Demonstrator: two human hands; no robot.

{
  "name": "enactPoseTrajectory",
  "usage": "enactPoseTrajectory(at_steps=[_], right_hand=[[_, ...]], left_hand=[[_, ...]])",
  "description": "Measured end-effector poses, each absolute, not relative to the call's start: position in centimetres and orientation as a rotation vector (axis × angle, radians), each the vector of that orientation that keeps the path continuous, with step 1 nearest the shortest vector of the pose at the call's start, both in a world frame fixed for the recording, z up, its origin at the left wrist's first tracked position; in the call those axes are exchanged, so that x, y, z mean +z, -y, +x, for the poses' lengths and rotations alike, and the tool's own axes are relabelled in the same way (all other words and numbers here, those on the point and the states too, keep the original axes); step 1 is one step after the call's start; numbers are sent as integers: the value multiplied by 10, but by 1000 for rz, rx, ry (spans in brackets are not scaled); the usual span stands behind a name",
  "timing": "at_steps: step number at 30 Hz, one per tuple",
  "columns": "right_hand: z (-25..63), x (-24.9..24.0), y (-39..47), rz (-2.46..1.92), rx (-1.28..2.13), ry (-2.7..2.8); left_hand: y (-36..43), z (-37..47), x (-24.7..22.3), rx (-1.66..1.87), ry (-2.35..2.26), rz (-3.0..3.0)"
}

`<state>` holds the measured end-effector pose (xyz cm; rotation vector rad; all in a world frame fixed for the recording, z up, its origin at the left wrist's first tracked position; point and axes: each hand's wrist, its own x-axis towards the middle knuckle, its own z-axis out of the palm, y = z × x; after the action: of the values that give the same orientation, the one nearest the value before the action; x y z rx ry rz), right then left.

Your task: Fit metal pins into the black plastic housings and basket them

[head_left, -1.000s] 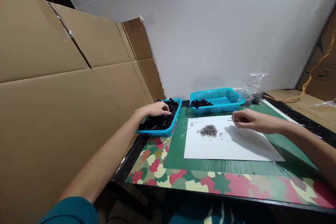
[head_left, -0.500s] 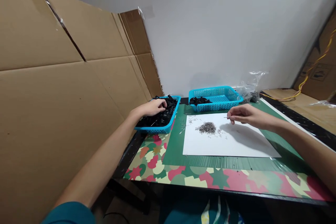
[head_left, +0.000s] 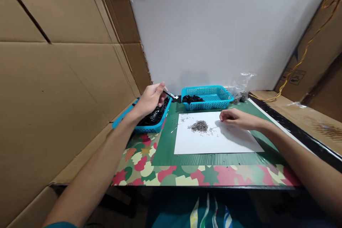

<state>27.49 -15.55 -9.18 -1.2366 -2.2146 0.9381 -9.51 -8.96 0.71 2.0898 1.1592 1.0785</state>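
– What lies nearest the camera?
– A patterned strip [head_left: 211,176] in red, green and cream runs along the table's front edge, with a green sheet [head_left: 165,151] behind it.

– And on the green?
– A sheet of white paper [head_left: 213,145] bears a dark heap of tiny metal pieces [head_left: 200,126], a few strays around it.

– The right hand?
– Right hand [head_left: 235,118], over the paper beside the heap, pinches a thin piece [head_left: 221,120] too small to identify.

– The left?
– Left hand [head_left: 150,101] grips a slim black part [head_left: 170,94] between thumb and fingers, raised and tilted above the left blue basket [head_left: 149,128], which is filled with black pieces [head_left: 155,115].

– Farthest back?
– A second blue basket [head_left: 213,105] with black pieces at its left end, clear plastic bags [head_left: 242,92] beside it, and a pale wall [head_left: 213,28].
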Motion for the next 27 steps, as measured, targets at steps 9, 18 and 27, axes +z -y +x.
enactPoseTrajectory(at_steps=[9,18,27], right_hand=[[274,-85,159,-1194,861,2469],[259,-81,170,-1208,824,2508],[252,-80,175,-970,1123,2028]], left_hand=[[146,-18,-63,804,-774,1446],[156,-15,-85,683,-737,1207],[161,-14,-86,625,-664,1304]])
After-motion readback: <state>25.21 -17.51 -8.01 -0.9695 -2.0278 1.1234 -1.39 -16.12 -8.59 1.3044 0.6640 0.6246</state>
